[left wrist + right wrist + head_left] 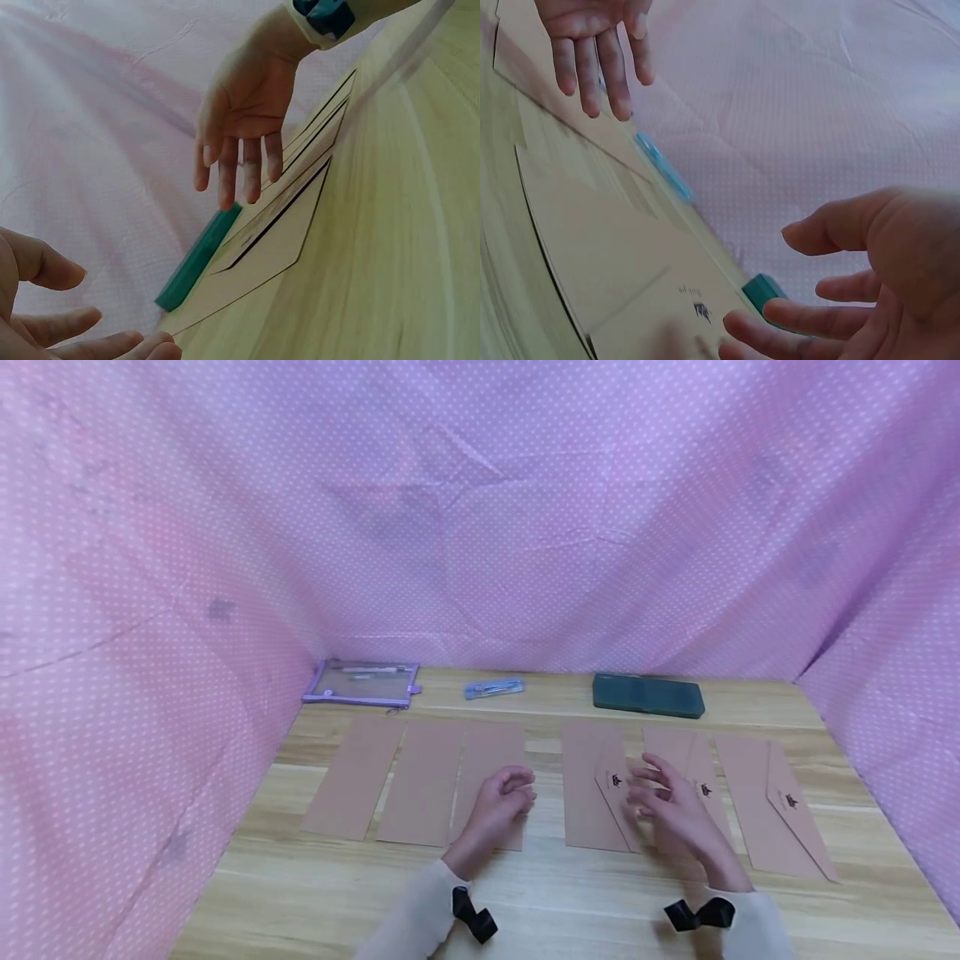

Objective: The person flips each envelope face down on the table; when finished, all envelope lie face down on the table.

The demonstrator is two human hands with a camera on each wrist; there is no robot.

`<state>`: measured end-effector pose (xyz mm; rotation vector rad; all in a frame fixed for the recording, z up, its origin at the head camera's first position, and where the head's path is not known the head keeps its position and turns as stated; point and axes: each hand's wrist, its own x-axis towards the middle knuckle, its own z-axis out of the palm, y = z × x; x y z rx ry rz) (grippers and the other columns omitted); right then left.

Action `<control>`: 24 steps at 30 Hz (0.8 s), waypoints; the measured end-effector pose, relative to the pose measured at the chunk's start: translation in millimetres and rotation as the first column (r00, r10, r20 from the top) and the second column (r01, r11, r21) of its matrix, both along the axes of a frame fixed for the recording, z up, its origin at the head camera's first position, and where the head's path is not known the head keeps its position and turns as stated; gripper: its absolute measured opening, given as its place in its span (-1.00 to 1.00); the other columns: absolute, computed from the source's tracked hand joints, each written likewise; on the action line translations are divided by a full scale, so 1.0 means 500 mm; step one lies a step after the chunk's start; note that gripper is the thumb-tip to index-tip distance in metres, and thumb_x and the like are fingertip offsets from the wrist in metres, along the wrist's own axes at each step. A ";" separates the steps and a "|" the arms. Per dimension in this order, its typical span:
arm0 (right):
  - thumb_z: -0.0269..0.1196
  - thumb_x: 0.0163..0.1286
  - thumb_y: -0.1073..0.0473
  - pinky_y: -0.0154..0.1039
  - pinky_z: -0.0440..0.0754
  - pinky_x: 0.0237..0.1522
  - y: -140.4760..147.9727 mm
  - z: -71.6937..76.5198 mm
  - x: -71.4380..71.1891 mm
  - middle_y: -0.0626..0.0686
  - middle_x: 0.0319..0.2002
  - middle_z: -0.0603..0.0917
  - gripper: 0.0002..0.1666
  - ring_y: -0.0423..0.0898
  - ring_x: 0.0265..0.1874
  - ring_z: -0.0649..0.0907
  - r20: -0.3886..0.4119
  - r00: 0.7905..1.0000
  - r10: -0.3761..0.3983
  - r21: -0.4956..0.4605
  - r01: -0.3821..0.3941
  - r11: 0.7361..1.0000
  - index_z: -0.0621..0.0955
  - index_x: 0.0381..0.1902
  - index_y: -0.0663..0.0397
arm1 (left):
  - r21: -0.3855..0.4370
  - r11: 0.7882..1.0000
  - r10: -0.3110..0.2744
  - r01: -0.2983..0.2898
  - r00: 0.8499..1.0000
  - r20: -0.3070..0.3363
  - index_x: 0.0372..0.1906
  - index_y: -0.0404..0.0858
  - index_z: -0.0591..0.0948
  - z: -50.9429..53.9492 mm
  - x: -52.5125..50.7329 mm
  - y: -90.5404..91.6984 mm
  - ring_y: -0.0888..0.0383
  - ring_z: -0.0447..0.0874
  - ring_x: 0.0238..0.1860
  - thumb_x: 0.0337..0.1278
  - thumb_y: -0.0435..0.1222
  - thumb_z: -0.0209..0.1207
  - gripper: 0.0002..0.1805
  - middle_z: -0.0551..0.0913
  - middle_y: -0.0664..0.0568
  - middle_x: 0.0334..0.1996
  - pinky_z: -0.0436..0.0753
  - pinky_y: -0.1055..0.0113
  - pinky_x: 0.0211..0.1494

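Note:
Several kraft-paper envelopes lie in a row. On the left, three show plain sides, among them a far-left envelope (354, 781) and a middle one (422, 783). On the right, three show flaps with a dark crown print, including the nearest envelope (588, 785) and the far-right envelope (757, 802). My left hand (498, 806) hovers over the third plain envelope (495, 743), fingers loosely bent and holding nothing. My right hand (678, 806) is above the flap-side envelopes, its fingers spread and relaxed, also holding nothing. Both palms face inward, apart from each other.
Along the back of the wooden table (555, 910) lie a purple-edged clear zip pouch (363, 685) with pens, a small light-blue packaged item (493, 688) and a dark green case (648, 695). Pink dotted cloth (480, 568) hangs behind and at both sides.

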<state>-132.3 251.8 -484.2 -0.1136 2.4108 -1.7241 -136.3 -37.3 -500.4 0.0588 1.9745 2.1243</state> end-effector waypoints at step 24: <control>0.46 0.19 -0.05 0.41 0.28 0.34 0.016 -0.065 -0.010 0.38 0.43 0.34 -0.06 0.40 0.40 0.32 -0.291 0.930 0.224 0.562 -0.023 0.827 0.37 0.40 0.26 | 0.072 0.997 0.010 -0.013 0.999 0.052 0.20 -0.54 0.44 -0.022 0.010 0.101 -0.22 0.46 0.28 0.19 -0.44 0.10 -0.53 0.49 -0.42 0.24 0.56 0.28 0.16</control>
